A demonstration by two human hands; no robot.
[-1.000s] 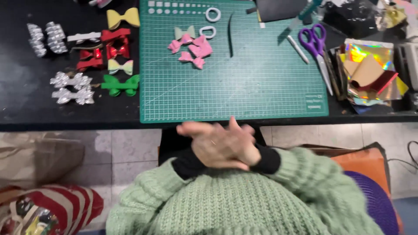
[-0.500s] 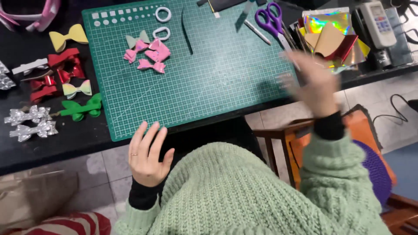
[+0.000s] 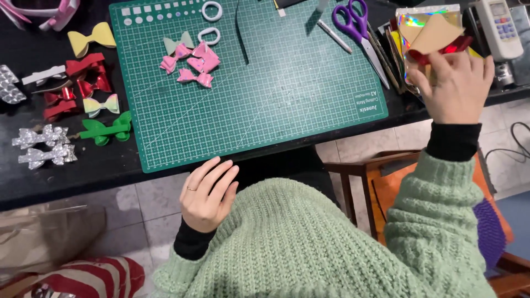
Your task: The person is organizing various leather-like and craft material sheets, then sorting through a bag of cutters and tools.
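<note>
At the upper right of the frame the right hand [image 3: 454, 85] closes its fingers on the stack of craft sheets [image 3: 428, 30]; better to pinch one sheet by its edge. The left hand [image 3: 207, 193] rests open at the counter [image 3: 66, 176] edge, lower centre

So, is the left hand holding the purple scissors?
No, the left hand rests empty at the table edge; the purple scissors lie untouched on the green cutting mat.

sweater: chunky rib-knit, pale green, fills lower centre + lower right of frame
sleeves: same green knit, thick cuffs
undersleeves: black, tight, showing at both wrists
left hand [image 3: 208, 194]: thin ring on one finger, lower centre-left
right hand [image 3: 454, 88]: no rings seen, upper right
</note>
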